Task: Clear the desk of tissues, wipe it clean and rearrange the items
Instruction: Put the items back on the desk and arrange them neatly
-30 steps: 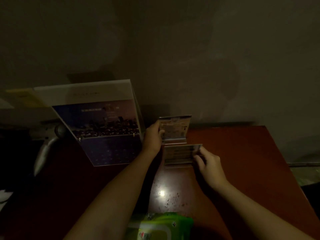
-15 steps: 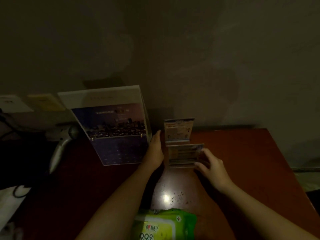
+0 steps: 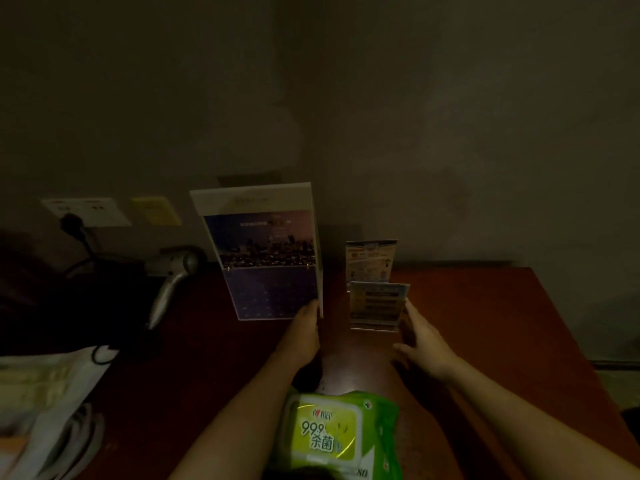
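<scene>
Rearranging stage, head view: left hand (image 3: 304, 330), grip flat and holding nothing, touches the lower corner of the large display card (image 3: 266, 265). The right hand (image 3: 426, 348), grip equally slack, rests against the front card stand (image 3: 377, 303) on the worktop (image 3: 485, 323). Next move, probably: squaring both stands gently.

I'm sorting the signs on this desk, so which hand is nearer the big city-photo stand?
Left. The left hand has its fingertips at the lower right corner of the big city-photo stand. The right hand is further right, beside the small front card stand.
</scene>
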Demonstrator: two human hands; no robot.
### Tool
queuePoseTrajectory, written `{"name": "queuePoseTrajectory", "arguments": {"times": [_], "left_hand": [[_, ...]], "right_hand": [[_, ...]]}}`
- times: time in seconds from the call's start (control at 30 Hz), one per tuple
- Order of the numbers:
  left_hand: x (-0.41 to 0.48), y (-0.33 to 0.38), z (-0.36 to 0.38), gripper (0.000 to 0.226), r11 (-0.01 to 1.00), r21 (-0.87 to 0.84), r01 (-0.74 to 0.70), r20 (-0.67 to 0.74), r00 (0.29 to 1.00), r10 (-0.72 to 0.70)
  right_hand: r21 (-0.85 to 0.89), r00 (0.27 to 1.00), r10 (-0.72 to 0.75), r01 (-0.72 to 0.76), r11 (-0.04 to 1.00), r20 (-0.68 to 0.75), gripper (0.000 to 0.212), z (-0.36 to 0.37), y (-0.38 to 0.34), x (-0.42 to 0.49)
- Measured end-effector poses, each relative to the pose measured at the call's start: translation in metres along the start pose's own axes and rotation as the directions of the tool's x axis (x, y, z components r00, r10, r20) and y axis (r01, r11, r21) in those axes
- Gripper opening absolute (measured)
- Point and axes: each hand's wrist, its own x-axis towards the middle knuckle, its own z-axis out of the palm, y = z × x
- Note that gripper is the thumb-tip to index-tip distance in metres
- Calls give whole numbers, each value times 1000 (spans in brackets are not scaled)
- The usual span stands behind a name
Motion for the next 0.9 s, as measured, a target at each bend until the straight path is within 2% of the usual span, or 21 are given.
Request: {"name": "queuePoseTrajectory", "arguments": {"times": [0.1, 0.27, 0.37, 0.5, 0.7, 0.9], "left_hand": [[-16, -1, -11, 56, 996, 76, 50, 0, 999, -50], [-48, -3, -30, 55, 975, 218, 43, 21, 999, -48], [-67, 6, -41, 53, 921, 389, -30, 59, 998, 7], [-91, 22, -59, 56, 837, 528, -147, 75, 989, 126], [-156, 28, -81, 59, 758, 591, -277, 153, 961, 232], [-225, 51, -80, 64, 637, 631, -442, 278, 896, 346]], "right_hand": [[-15, 996, 85, -85, 996, 8, 99, -2, -7, -2], [-209, 987, 160, -163, 964, -33, 100, 0, -10, -23], [-299, 985, 149, -167, 939, -82, 94, 0, -18, -47], [-348, 982, 124, -166, 923, -140, 85, -3, -41, -85], [-474, 980, 63, -146, 868, -187, 78, 13, -81, -168], [-507, 954, 112, -246, 826, -279, 75, 33, -100, -277]]}}
